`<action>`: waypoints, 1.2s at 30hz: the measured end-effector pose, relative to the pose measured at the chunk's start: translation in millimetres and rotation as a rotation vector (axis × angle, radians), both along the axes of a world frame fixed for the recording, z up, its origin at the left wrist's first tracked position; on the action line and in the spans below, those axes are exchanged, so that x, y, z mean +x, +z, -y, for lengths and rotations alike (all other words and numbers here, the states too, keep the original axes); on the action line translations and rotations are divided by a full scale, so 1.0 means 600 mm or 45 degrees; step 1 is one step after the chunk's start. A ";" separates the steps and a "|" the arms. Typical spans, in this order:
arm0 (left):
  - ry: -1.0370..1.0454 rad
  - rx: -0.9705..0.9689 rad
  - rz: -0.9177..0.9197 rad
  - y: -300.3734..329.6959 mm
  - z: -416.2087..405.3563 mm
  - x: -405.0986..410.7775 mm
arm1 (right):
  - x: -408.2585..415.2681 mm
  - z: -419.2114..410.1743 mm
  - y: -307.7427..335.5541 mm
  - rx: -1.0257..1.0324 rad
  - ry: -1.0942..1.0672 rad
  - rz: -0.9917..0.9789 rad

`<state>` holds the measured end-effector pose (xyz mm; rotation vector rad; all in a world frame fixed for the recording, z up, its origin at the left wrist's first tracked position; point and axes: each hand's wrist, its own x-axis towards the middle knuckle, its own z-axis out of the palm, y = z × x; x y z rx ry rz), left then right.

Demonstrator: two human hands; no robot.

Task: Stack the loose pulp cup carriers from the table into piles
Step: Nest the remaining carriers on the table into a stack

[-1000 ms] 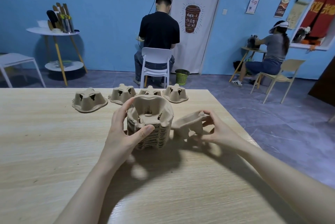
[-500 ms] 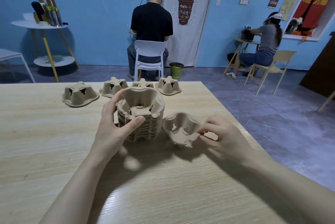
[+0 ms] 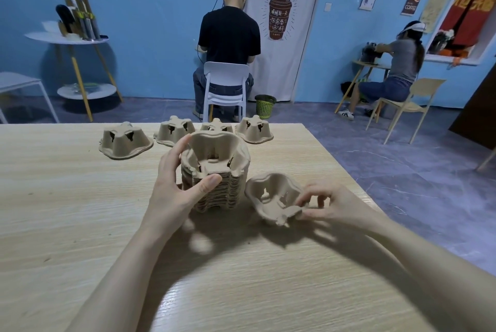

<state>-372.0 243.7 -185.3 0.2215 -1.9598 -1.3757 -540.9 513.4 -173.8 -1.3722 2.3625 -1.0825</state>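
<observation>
Pulp carrier (image 3: 271,198), rim in right grip (image 3: 326,204)

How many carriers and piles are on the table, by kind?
Pile held by left hand: 1
Carrier open side up, pinched by right hand: 1
Upside-down carriers along the far edge: 4; some may be short stacks
Total: 6
</observation>
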 end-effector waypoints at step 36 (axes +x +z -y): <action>0.004 0.056 0.014 -0.002 0.000 -0.005 | 0.108 0.178 0.072 -0.434 -0.146 0.038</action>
